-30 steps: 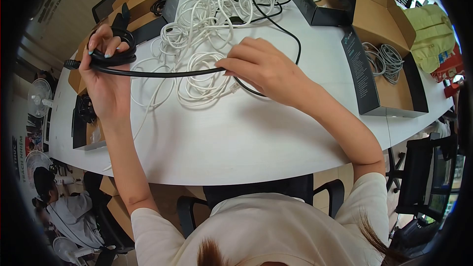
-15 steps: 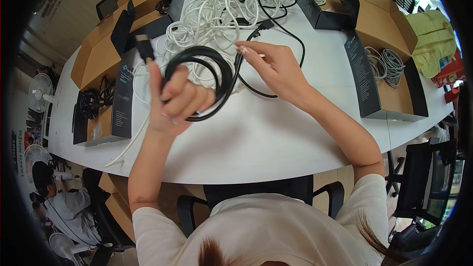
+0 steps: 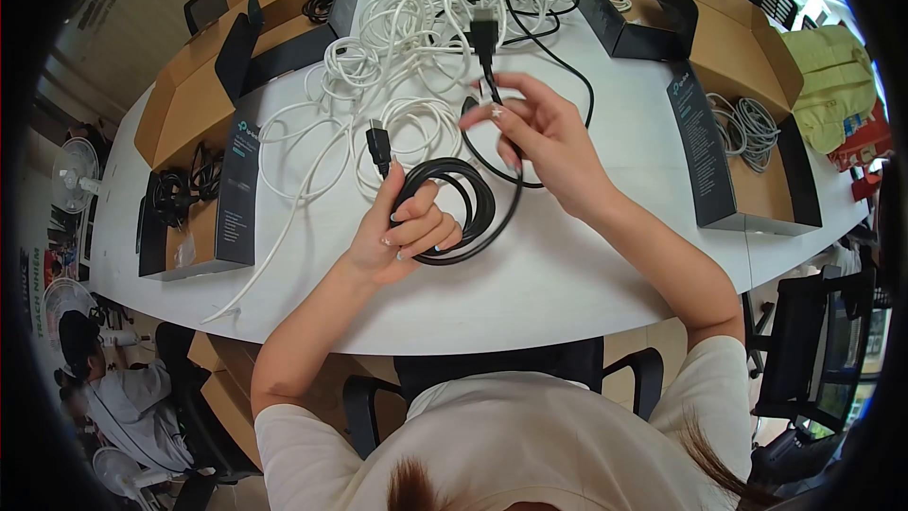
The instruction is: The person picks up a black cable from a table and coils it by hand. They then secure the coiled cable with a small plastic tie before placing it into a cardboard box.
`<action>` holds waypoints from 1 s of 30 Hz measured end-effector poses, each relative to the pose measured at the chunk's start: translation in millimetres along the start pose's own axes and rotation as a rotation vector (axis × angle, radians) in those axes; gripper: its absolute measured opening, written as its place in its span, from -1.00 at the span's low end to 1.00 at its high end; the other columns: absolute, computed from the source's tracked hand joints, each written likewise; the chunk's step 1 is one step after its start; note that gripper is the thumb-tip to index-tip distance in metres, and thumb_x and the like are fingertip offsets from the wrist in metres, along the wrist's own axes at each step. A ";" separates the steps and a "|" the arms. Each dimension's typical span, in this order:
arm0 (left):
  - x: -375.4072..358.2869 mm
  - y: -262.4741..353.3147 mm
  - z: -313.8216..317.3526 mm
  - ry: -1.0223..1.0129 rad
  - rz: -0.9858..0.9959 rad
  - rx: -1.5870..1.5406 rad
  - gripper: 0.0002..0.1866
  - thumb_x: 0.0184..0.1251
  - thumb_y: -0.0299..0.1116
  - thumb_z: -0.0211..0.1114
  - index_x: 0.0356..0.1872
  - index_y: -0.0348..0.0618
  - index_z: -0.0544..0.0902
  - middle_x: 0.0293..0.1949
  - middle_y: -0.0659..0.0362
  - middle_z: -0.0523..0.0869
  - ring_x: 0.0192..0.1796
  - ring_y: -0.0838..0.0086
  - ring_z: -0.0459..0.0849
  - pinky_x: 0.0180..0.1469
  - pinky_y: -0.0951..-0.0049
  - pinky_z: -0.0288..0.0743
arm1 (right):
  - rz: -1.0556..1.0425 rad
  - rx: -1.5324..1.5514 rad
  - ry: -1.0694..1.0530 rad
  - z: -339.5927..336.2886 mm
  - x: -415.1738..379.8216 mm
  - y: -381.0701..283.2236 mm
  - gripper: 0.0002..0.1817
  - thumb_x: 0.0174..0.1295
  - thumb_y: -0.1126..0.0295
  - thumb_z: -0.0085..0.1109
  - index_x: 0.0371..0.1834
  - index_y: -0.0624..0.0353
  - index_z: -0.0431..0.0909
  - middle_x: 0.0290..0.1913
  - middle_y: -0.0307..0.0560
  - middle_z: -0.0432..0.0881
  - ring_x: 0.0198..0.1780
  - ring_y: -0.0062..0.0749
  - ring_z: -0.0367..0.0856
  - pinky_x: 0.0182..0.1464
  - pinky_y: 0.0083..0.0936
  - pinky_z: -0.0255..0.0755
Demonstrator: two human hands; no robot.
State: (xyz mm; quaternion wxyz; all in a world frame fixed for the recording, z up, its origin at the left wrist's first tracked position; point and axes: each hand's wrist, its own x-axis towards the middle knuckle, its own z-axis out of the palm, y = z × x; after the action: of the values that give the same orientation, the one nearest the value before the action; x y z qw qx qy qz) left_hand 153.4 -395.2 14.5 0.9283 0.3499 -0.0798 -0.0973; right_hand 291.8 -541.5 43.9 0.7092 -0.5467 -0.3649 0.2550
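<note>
So the black cable (image 3: 486, 197) is mostly looped above the table (image 3: 577, 274) — left hand (image 3: 388, 241) curled round the coil, right hand (image 3: 558, 142), part-open, loosely pinching the unwound tail — near its blurry plug (image 3: 484, 33), I think.

Coiled cable (image 3: 486, 203) black; tangled cords (image 3: 405, 34), tabletop (image 3: 567, 270) white; front-right box (image 3: 702, 156) black, brown inside; its cable (image 3: 755, 140) grey.

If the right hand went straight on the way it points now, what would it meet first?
Probably the tangle of white cables, ahead and to its left. The right hand, holding the black cable, may pass above them; its height is unclear.
</note>
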 end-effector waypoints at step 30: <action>-7.8 -17.6 -17.8 0.303 0.208 0.597 -0.70 0.25 -0.50 0.13 -0.02 -0.39 0.39 -0.34 0.01 0.61 -0.53 0.54 0.56 -0.40 0.59 0.46 | 0.165 -0.064 -0.066 -6.2 -49.2 30.0 -0.61 0.36 0.54 -0.23 0.25 0.31 0.25 -0.11 -0.03 0.60 -0.63 -0.77 0.30 -0.56 -0.83 0.24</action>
State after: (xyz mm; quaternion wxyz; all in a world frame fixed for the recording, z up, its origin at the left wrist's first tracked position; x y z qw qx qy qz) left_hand 147.5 -395.0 -11.0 0.7913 0.6063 -0.0014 0.0784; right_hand 268.1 -574.4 2.5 0.6556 -0.5884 -0.3498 0.3189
